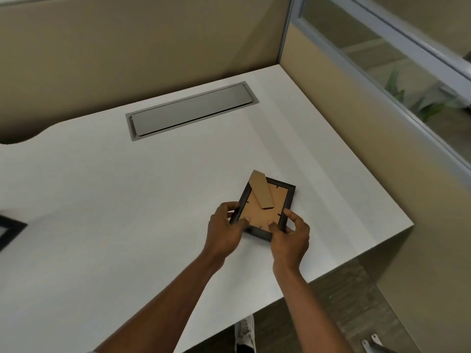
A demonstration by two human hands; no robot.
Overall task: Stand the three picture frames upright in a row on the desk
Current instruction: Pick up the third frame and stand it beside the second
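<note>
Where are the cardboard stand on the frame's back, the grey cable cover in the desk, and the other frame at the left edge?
cardboard stand (pixel 262 192): head view, middle of the strip.
grey cable cover (pixel 191 110): head view, centre of the lid.
other frame (pixel 11 229): head view, its black corner.

Right of centre in the view, both hands hold a black picture frame (pixel 265 212), its brown backing board facing up. The left hand (pixel 224 231) grips the frame's left edge; the right hand (pixel 290 236) grips its near right corner, fingers (pixel 274 229) on the backing. A cardboard easel leg (pixel 261 192) lies across the backing. A second dark frame (pixel 9 229) shows at the left edge. A grey cable hatch (pixel 191 110) sits in the white surface (pixel 114 200), upper centre.
</note>
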